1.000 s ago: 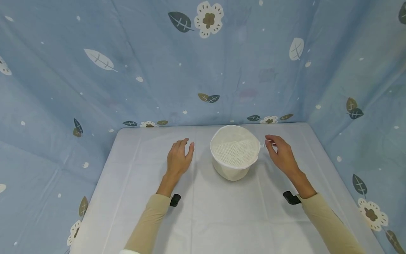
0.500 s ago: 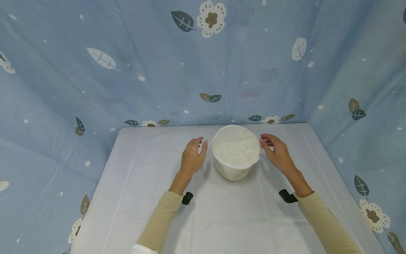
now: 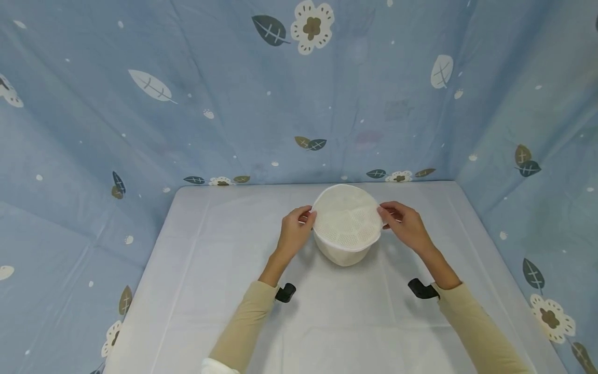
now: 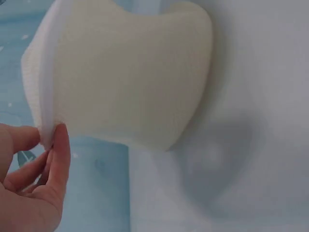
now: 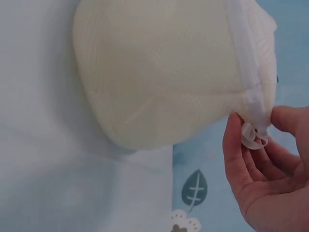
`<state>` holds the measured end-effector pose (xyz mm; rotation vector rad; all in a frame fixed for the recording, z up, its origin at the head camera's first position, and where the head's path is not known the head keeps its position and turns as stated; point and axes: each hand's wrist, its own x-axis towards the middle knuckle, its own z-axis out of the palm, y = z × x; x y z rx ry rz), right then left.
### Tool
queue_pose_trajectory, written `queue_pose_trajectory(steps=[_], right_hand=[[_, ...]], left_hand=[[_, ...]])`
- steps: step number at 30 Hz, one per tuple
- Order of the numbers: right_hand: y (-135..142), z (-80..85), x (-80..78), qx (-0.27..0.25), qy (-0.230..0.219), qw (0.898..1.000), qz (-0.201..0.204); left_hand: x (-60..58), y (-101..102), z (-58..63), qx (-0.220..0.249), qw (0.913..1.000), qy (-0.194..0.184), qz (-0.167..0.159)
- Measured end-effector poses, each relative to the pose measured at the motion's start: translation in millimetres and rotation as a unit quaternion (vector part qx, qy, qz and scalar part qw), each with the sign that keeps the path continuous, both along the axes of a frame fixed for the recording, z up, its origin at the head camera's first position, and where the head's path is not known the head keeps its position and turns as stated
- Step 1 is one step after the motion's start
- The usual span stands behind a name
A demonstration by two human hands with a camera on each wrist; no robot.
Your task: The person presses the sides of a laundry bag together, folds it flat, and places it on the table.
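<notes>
A white mesh laundry bag (image 3: pixel 347 221), round and tub-shaped, stands on the table with its perforated mesh top facing up. My left hand (image 3: pixel 294 232) pinches the left side of its white rim; in the left wrist view the rim band (image 4: pixel 47 82) lies between thumb and fingertips. On the opposite side, my right hand (image 3: pixel 409 229) pinches the bag's edge. The right wrist view shows a small translucent loop (image 5: pixel 254 137) hanging from the rim beside those fingers. The bag's far side is hidden.
The table (image 3: pixel 224 311) has a pale cloth cover. A blue curtain (image 3: pixel 224 119) with leaves and flowers hangs behind it and along both sides. Black wrist cameras sit at the left cuff (image 3: pixel 286 293) and right cuff (image 3: pixel 422 289).
My left hand has moved right to the bag's rim and now pinches it. My right hand has come in slightly leftward and pinches the other edge. The mesh top looks flatter.
</notes>
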<state>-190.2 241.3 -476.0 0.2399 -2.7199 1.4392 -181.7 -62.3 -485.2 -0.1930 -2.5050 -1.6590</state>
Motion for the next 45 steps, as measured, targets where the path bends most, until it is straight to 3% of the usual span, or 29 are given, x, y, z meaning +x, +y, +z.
queue_pose_trajectory(steps=[6, 12, 20, 36, 45], right_hand=[[1, 4.3, 1.0, -0.053, -0.058, 0.997, 0.000], [0, 9.2, 4.2, -0.077, -0.098, 0.992, -0.013], [-5, 13.5, 11.1, -0.095, -0.138, 0.986, -0.022], [-15, 10.8, 33.7, -0.135, -0.164, 0.977, 0.014], [-19, 4.7, 40.5, -0.129, -0.170, 0.977, 0.021]], left_hand=[[0.2, -2, 3.4, 0.060, 0.9960, -0.066, 0.007], [4.5, -4, 9.1, 0.101, 0.9903, -0.096, 0.000], [16.8, -11, 15.5, 0.121, 0.9869, -0.106, 0.010], [51.4, -27, 16.6, 0.114, 0.9877, -0.104, 0.027], [62.4, -32, 22.1, 0.113, 0.9863, -0.116, 0.030]])
